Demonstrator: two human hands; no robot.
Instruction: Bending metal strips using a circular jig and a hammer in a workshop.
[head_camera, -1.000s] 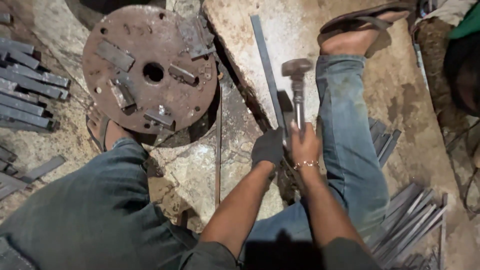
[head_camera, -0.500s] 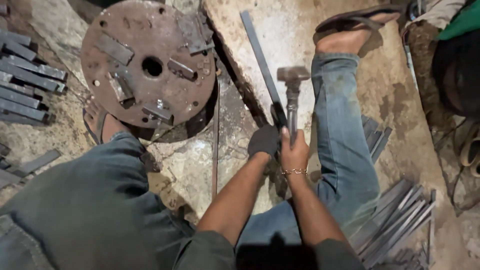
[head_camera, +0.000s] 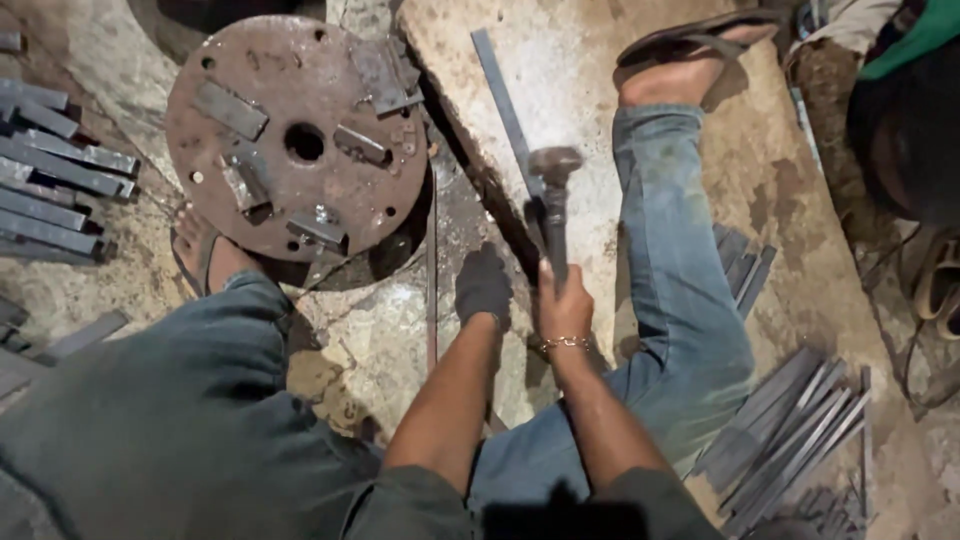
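My right hand (head_camera: 563, 305), bare with a bracelet at the wrist, grips the handle of a hammer (head_camera: 553, 190) whose head sits on a long flat steel bar (head_camera: 503, 105). The bar lies slantwise on a stone slab (head_camera: 580, 80). My left hand (head_camera: 483, 285), in a dark glove, rests on the near end of that bar, just left of the right hand. My legs in blue jeans are spread either side, with my right foot in a sandal (head_camera: 690, 45) on the slab.
A rusty round steel plate (head_camera: 295, 135) with welded blocks and a centre hole lies at upper left. Stacks of flat steel bars lie at far left (head_camera: 50, 190) and lower right (head_camera: 790, 440). Another person (head_camera: 905, 110) sits at upper right. A thin rod (head_camera: 432, 270) runs between plate and slab.
The hammer head has come down along the bar toward my hands, and the view has shifted slightly. Both hands keep their hold.
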